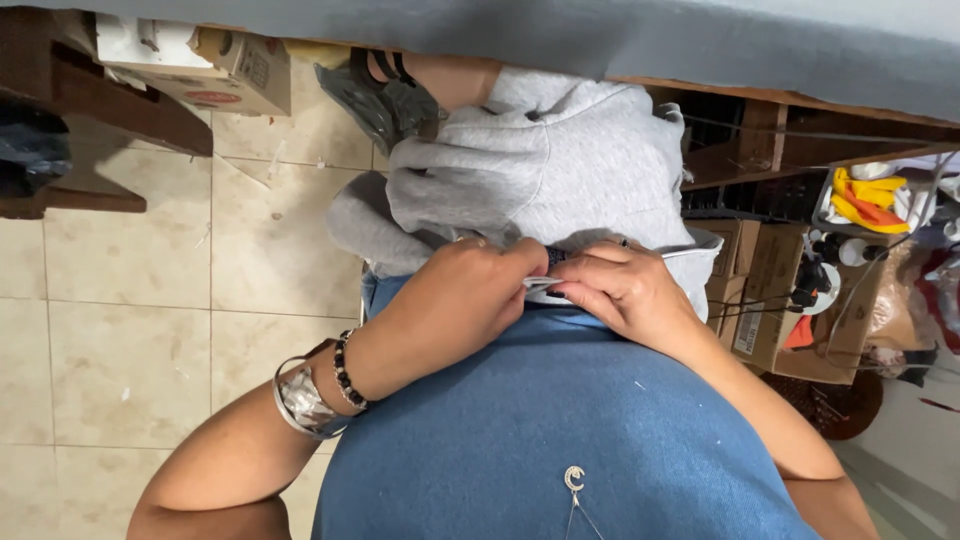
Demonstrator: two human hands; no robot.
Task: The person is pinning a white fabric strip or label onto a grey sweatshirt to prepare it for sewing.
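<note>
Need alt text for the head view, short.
Both bare hands, left hand and right hand, pinch the edge of a light grey fleece garment against a blue denim lap, above a beige tiled floor.

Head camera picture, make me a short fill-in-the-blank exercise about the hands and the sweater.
1. Both hands pinch the edge of a ____ sweater.
2. The left hand has a beaded ____ at its wrist.
3. The right hand wears a ____ on one finger.
4. The floor is covered in ____.

Missing words: grey; bracelet; ring; tiles

Probably a storeroom or workshop: stacked cardboard boxes point(752, 290), cluttered wooden shelves point(770, 140), tiled floor point(130, 320).
</note>
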